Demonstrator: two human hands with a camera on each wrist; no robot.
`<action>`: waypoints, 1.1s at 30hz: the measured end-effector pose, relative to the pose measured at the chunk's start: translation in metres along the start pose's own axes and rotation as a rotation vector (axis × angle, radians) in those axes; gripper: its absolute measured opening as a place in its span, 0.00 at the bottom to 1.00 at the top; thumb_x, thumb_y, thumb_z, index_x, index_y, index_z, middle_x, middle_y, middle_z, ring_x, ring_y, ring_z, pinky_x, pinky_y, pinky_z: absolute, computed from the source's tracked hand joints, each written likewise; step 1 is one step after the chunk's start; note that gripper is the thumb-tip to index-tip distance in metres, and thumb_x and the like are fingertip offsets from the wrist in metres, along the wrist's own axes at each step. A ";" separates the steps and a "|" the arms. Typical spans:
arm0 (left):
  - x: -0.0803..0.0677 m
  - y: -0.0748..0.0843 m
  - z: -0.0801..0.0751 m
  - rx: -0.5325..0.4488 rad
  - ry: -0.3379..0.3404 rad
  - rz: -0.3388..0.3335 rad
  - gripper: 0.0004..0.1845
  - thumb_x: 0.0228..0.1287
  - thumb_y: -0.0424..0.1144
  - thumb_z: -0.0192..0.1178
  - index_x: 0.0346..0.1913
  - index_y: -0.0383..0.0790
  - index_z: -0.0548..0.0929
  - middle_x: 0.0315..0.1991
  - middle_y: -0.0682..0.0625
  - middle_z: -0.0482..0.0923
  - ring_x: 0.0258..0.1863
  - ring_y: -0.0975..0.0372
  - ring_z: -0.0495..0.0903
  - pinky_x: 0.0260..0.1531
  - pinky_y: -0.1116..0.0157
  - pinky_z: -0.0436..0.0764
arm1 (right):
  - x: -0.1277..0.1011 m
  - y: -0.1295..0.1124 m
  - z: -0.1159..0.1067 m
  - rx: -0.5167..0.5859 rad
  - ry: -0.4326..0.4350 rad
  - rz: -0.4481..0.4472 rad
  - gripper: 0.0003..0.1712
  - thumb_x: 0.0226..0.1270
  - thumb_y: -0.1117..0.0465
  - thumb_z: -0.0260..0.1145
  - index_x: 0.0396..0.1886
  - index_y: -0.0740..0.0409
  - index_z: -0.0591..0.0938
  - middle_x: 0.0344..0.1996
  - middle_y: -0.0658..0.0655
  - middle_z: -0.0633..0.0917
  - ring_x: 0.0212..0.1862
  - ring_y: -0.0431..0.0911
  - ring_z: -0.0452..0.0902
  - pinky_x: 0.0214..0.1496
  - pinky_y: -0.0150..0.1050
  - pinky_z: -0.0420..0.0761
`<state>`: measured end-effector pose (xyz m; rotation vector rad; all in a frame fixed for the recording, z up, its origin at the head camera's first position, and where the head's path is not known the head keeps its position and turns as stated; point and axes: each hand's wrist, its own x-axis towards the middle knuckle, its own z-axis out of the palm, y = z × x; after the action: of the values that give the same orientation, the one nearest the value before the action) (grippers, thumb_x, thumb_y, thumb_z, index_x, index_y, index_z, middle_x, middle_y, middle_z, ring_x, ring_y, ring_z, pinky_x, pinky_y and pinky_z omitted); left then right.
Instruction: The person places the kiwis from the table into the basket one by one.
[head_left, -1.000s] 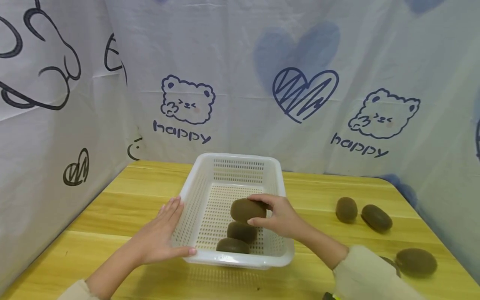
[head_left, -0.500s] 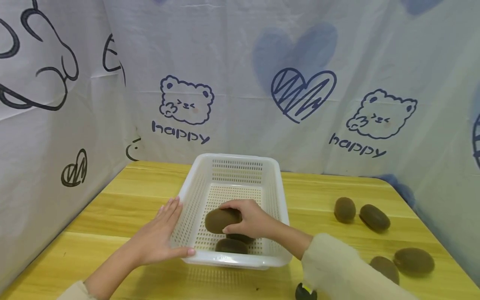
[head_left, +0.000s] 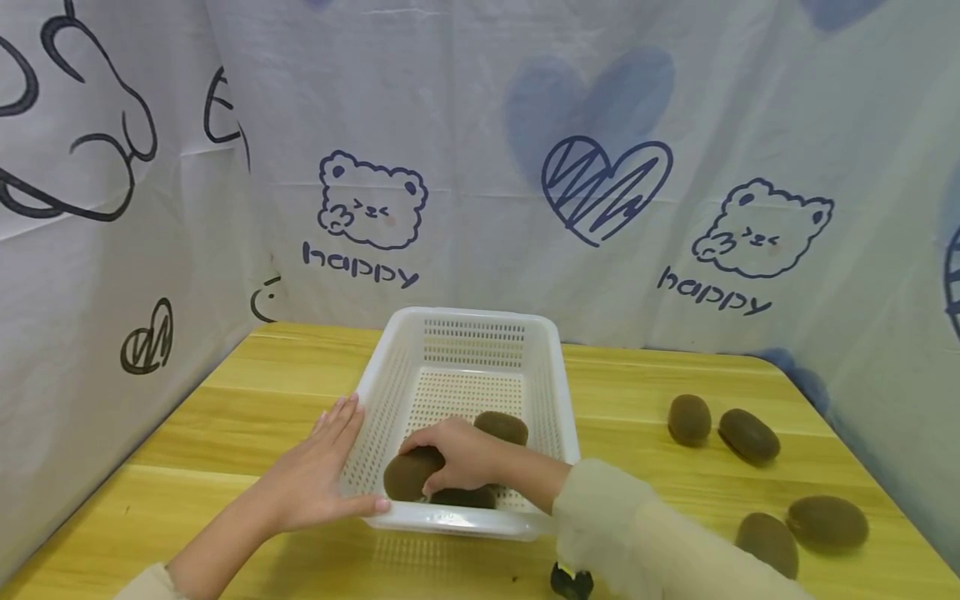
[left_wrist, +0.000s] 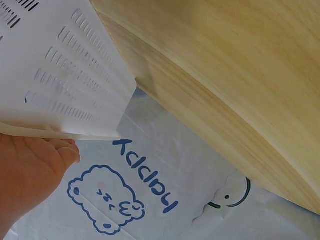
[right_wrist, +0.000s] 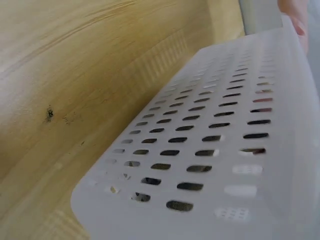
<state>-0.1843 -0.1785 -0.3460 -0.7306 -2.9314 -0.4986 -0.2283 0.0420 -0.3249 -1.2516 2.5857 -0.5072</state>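
My right hand [head_left: 461, 454] reaches into a white slotted plastic basket [head_left: 558, 375] and grips a brown kiwi [head_left: 411, 475] at its near left corner. Behind that hand another kiwi [head_left: 501, 427] lies in the basket. One more kiwi [head_left: 467, 497] sits by the near wall, partly covered by the hand. My left hand [head_left: 315, 475] rests against the basket's left side with fingers extended, its thumb at the near rim. In the left wrist view, the left hand [left_wrist: 32, 167] touches the rim from outside. The right wrist view shows the basket wall [right_wrist: 225, 145], dark shapes behind its slots.
On the yellow wood-grain table [head_left: 300, 367], kiwis lie to the right: a far pair, an upright-looking kiwi [head_left: 690, 420] and a tilted kiwi [head_left: 750, 437], and a near pair, including a kiwi [head_left: 828, 523]. A small black and yellow object [head_left: 572, 581] is at the near edge. Printed cloth [head_left: 480, 250] hangs behind.
My right hand has carried the kiwi left and nearer, from the basket's right side to its near left corner. A kiwi behind the hand has come into view. The left hand stays put.
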 end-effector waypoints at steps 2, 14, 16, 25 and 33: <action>0.000 0.000 -0.001 -0.005 -0.003 -0.001 0.61 0.45 0.71 0.57 0.69 0.25 0.52 0.72 0.33 0.44 0.71 0.42 0.47 0.69 0.45 0.55 | 0.003 -0.002 0.001 -0.018 -0.019 -0.002 0.26 0.52 0.62 0.71 0.54 0.56 0.78 0.54 0.52 0.81 0.56 0.43 0.76 0.59 0.32 0.74; 0.000 0.000 0.000 0.019 0.008 0.001 0.61 0.46 0.72 0.57 0.69 0.24 0.53 0.72 0.32 0.46 0.71 0.42 0.48 0.69 0.46 0.55 | 0.015 -0.009 0.008 -0.088 -0.084 -0.054 0.14 0.57 0.68 0.66 0.45 0.57 0.82 0.47 0.50 0.85 0.53 0.40 0.78 0.59 0.27 0.74; 0.000 0.000 0.000 0.014 0.011 0.000 0.61 0.46 0.71 0.57 0.69 0.24 0.53 0.72 0.32 0.46 0.71 0.41 0.48 0.69 0.46 0.56 | 0.016 -0.009 0.008 -0.092 -0.071 -0.019 0.16 0.57 0.69 0.66 0.47 0.57 0.81 0.48 0.50 0.84 0.54 0.40 0.77 0.59 0.27 0.74; -0.001 0.000 0.001 0.014 0.018 -0.001 0.61 0.45 0.71 0.57 0.69 0.24 0.53 0.72 0.32 0.45 0.71 0.41 0.47 0.69 0.47 0.56 | 0.006 0.000 -0.002 -0.026 0.053 0.063 0.17 0.59 0.70 0.63 0.50 0.61 0.80 0.51 0.54 0.83 0.57 0.46 0.76 0.60 0.35 0.75; 0.000 0.000 0.001 0.025 0.023 0.007 0.60 0.45 0.71 0.58 0.68 0.23 0.54 0.72 0.31 0.45 0.71 0.41 0.48 0.69 0.47 0.55 | -0.013 0.010 -0.011 0.029 0.195 0.022 0.17 0.59 0.69 0.64 0.49 0.66 0.80 0.50 0.59 0.83 0.55 0.51 0.78 0.59 0.42 0.77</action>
<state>-0.1840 -0.1782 -0.3473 -0.7269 -2.9070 -0.4664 -0.2312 0.0604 -0.3178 -1.2177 2.7360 -0.6922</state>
